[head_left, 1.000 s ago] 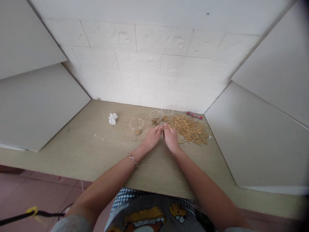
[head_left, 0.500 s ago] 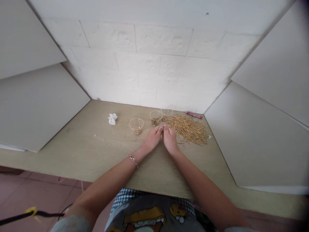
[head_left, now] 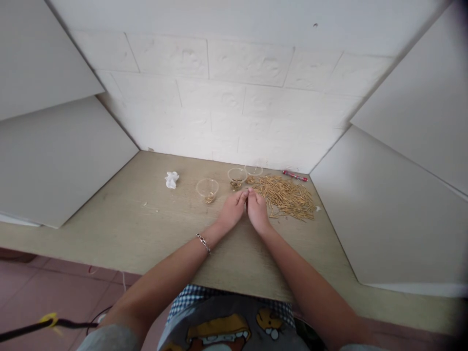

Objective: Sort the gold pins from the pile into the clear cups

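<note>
My left hand (head_left: 233, 207) and my right hand (head_left: 257, 208) meet at thumbs and fingertips above the table. Both are closed, and whatever they pinch is too small or hidden to name. Just right of my right hand spreads a pile of thin gold-coloured pins (head_left: 287, 196). Beyond my hands stands a clear round cup (head_left: 237, 179) with small metallic parts inside. A second clear cup (head_left: 207, 189), holding a few small golden pieces, is left of my left hand. Behind the pile's left edge is a third clear cup (head_left: 253, 170) with small golden bits at it.
A crumpled white tissue (head_left: 171, 180) lies at the left on the wooden table (head_left: 109, 224). At the back right, a red pen (head_left: 295, 176) rests near the white wall (head_left: 226, 122). Grey-white panels (head_left: 62, 161) stand on both sides. Tiny scraps lie left of the cups.
The view has shifted very slightly. My hands stay together in the same place, with no clear change in their grip.
</note>
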A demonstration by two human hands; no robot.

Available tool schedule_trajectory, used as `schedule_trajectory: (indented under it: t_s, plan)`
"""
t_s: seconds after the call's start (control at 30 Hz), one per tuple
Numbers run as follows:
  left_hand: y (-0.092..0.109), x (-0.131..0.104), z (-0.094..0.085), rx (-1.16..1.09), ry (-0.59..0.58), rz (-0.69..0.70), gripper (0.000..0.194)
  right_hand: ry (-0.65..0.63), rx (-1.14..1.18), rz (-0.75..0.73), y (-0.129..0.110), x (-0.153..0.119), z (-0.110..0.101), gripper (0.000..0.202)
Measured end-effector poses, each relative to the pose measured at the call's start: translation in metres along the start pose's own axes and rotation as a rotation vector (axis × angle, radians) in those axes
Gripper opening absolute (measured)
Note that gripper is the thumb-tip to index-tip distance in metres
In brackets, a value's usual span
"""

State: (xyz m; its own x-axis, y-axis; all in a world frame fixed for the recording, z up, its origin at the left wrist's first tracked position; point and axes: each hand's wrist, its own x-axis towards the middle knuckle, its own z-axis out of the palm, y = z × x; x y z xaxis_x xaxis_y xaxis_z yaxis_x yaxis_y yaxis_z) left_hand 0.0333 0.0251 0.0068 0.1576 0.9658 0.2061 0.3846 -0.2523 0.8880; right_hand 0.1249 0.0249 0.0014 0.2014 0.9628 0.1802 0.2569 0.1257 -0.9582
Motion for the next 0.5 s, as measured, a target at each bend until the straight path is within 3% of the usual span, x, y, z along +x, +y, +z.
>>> schedule_trajectory:
  t_s: [0.23, 0.5]
  plan:
    - [0.0013, -0.0002, -0.0001, -0.108, -0.008, -0.002, 0.037, -0.054, 0.144, 0.081, 0.0031, -0.0005, -0.0009, 0.051]
    - [0.0016, 0.0001, -0.0004, -0.201, 0.0, -0.013, 0.041, -0.073, 0.149, 0.082, 0.0059, -0.0003, -0.0007, 0.052]
